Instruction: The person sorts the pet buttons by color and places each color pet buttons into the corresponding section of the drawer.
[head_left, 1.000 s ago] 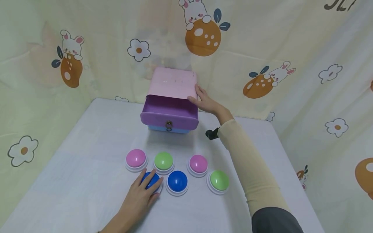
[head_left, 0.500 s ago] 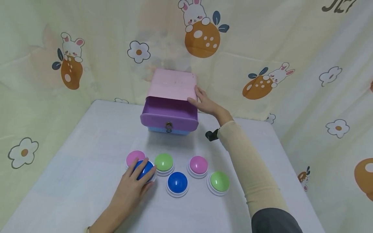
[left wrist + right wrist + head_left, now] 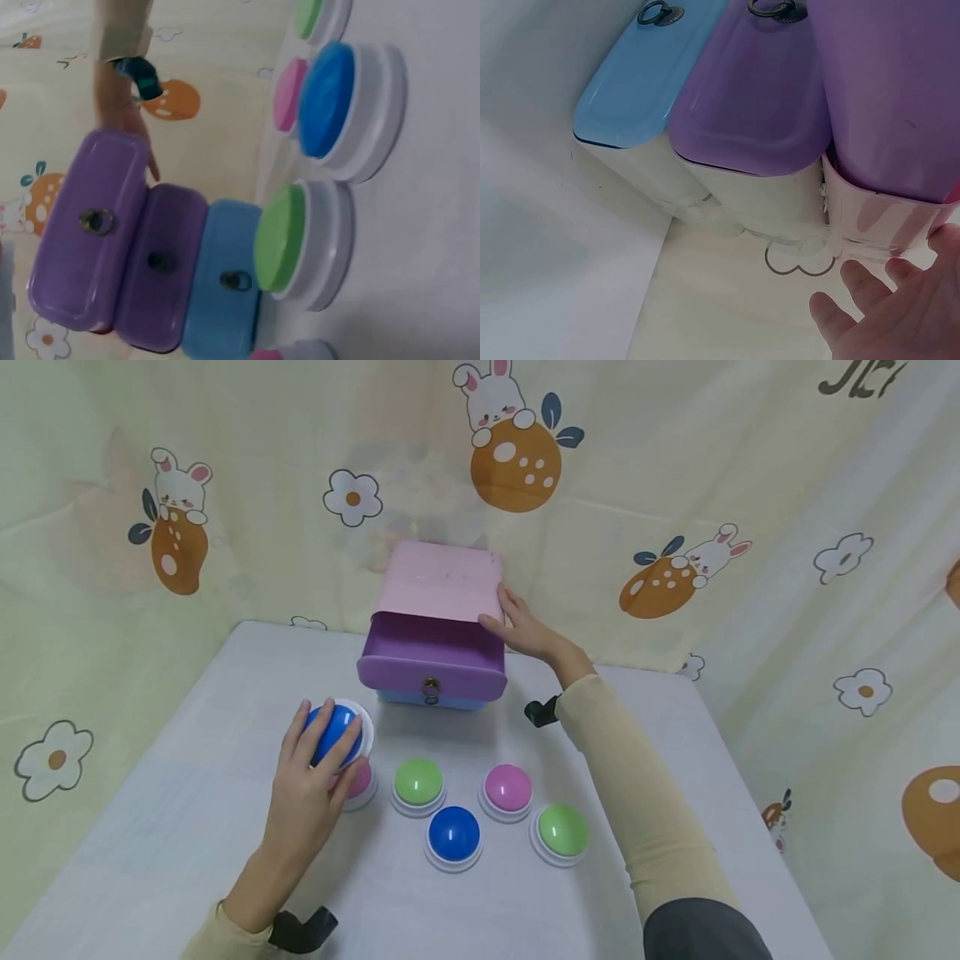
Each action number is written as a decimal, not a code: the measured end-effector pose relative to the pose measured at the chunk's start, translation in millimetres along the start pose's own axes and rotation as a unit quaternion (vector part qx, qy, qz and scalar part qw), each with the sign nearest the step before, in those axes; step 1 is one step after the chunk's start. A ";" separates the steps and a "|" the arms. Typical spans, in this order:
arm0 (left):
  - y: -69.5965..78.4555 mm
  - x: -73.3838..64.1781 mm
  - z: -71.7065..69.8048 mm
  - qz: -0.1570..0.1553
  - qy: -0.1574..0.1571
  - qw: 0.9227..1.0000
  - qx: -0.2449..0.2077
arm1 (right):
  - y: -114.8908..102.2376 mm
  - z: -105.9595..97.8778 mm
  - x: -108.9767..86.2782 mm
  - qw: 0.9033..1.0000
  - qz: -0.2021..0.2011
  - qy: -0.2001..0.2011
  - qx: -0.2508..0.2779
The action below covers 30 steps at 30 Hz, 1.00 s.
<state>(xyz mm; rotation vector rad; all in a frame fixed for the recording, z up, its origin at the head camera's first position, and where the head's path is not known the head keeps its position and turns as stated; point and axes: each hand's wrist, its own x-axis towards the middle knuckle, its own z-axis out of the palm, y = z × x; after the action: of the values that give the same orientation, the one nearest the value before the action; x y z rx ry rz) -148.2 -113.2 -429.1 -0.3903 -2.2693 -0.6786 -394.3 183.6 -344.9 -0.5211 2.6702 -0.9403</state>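
Note:
My left hand (image 3: 303, 793) grips a blue domed button (image 3: 333, 735) by its white base, tilted and raised above a pink button (image 3: 360, 781), which it partly hides. At the back of the table stands a small chest of drawers (image 3: 442, 578) with a pink top. Its top purple drawer (image 3: 431, 675) is pulled out, and the part of its inside that shows is bare. My right hand (image 3: 528, 631) rests against the chest's right side, thumb at the top edge; in the right wrist view its fingers (image 3: 866, 289) are spread beside the pink casing.
On the white table stand a green button (image 3: 418, 782), a second pink button (image 3: 508, 787), a second blue button (image 3: 453, 835) and a second green button (image 3: 562, 831). Below the pulled-out drawer are a shut purple drawer (image 3: 161, 274) and a blue one (image 3: 225, 300). A printed curtain (image 3: 270, 552) hangs behind.
My left hand has lifted the blue button off the table and carried it up and left, past the pink button. My right hand stays on the chest.

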 end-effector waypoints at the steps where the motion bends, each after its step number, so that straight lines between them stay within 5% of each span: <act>1: -1.0 3.6 0.7 -0.001 0.014 1.000 -0.005 | 0.2 0.0 -0.4 1.000 -0.002 0.000 0.000; 10: -3.6 31.2 16.2 0.017 0.113 0.993 -0.026 | -0.5 0.7 -3.7 1.000 0.002 0.005 0.014; 30: 5.1 77.6 36.1 0.016 0.228 0.969 -0.089 | -5.7 -7.3 -5.6 0.998 0.009 0.001 -0.062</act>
<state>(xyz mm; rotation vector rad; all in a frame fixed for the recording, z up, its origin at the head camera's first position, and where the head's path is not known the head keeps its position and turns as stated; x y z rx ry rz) -219.7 -82.4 -393.2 -0.3153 -1.7706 -0.8602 -390.5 185.7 -335.1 -0.5205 2.7437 -0.7729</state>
